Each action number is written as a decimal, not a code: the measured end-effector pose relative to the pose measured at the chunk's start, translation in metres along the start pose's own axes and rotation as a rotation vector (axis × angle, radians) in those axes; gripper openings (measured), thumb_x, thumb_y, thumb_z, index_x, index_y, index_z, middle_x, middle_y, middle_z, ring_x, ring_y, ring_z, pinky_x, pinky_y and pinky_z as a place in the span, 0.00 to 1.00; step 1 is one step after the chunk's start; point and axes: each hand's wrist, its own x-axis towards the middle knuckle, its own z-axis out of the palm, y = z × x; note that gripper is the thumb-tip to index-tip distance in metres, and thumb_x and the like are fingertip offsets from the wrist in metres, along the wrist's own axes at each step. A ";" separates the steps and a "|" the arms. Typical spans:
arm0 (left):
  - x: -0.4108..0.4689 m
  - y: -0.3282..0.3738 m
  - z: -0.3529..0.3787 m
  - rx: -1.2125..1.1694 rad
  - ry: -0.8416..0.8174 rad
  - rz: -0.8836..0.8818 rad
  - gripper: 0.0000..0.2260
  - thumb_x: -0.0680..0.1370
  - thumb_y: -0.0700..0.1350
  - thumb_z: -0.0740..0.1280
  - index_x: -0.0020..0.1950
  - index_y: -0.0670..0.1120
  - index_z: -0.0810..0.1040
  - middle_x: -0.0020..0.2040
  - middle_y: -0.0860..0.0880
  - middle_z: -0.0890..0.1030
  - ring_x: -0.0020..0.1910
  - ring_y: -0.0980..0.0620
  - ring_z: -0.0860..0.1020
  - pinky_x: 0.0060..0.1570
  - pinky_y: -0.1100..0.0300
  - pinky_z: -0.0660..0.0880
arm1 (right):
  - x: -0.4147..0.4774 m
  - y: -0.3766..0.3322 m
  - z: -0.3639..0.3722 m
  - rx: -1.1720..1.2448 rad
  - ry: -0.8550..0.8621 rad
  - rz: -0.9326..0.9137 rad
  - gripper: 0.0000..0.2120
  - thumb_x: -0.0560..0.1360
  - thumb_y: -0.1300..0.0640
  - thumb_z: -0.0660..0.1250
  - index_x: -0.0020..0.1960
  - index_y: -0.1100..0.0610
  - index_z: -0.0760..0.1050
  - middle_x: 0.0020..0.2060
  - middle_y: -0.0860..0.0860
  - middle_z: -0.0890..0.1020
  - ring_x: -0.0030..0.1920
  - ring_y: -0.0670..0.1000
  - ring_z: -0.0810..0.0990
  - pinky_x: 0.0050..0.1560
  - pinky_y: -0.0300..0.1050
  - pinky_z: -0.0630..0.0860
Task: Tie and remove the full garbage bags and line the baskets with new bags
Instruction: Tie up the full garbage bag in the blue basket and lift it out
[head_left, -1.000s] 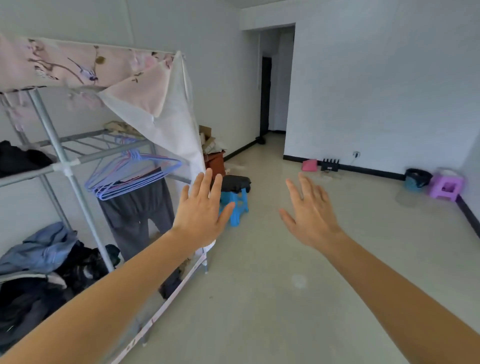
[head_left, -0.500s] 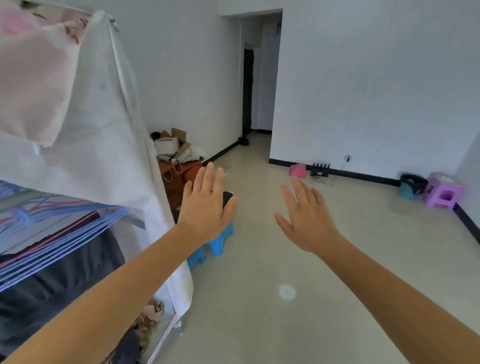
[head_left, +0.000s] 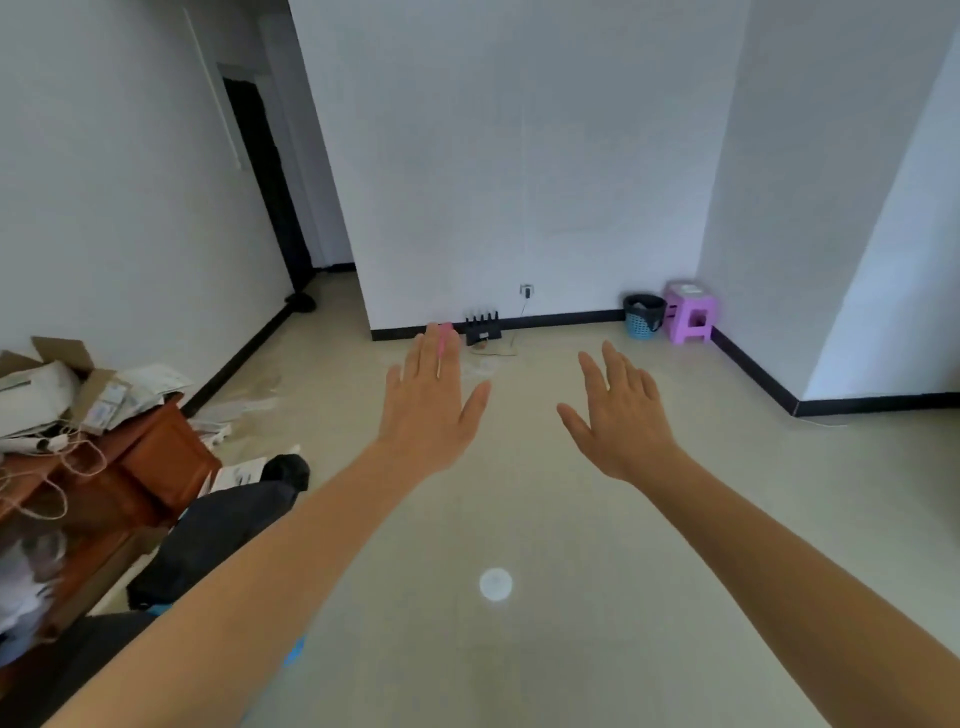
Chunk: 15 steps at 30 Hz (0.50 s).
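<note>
A small blue basket (head_left: 643, 318) lined with a dark bag stands on the floor against the far wall, right of centre. My left hand (head_left: 428, 405) and my right hand (head_left: 621, 415) are both stretched out in front of me at mid-frame, fingers straight and spread, backs toward the camera. Neither hand holds anything. Both are far short of the basket, which lies beyond and to the right of my right hand.
A purple stool (head_left: 690, 314) sits right beside the basket in the corner. A brown cabinet (head_left: 130, 467) piled with cardboard and papers is at the left, with a dark bundle (head_left: 223, 525) on a blue stool in front. A black router (head_left: 483, 327) lies by the far wall.
The view has moved forward and turned right: the clothes rack has left the frame and the basket and purple stool look nearer. Both hands stay outstretched and open.
</note>
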 end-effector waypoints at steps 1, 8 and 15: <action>0.030 -0.003 0.012 0.021 0.004 0.025 0.32 0.82 0.60 0.49 0.80 0.41 0.51 0.80 0.41 0.51 0.78 0.43 0.53 0.71 0.44 0.61 | 0.032 0.008 0.007 0.003 0.001 0.011 0.35 0.81 0.38 0.48 0.80 0.57 0.47 0.79 0.61 0.50 0.78 0.61 0.52 0.77 0.59 0.53; 0.191 -0.046 0.091 -0.024 0.038 0.007 0.32 0.82 0.60 0.50 0.79 0.41 0.54 0.80 0.40 0.54 0.78 0.43 0.55 0.71 0.45 0.61 | 0.206 0.041 0.065 0.040 0.007 0.055 0.34 0.81 0.39 0.52 0.80 0.57 0.51 0.79 0.62 0.53 0.78 0.61 0.54 0.76 0.57 0.53; 0.407 -0.093 0.220 -0.095 0.006 0.047 0.33 0.81 0.60 0.48 0.79 0.41 0.51 0.80 0.40 0.52 0.78 0.42 0.54 0.73 0.47 0.59 | 0.412 0.093 0.162 -0.037 -0.038 0.067 0.34 0.81 0.38 0.52 0.80 0.56 0.51 0.79 0.61 0.51 0.77 0.61 0.56 0.75 0.57 0.56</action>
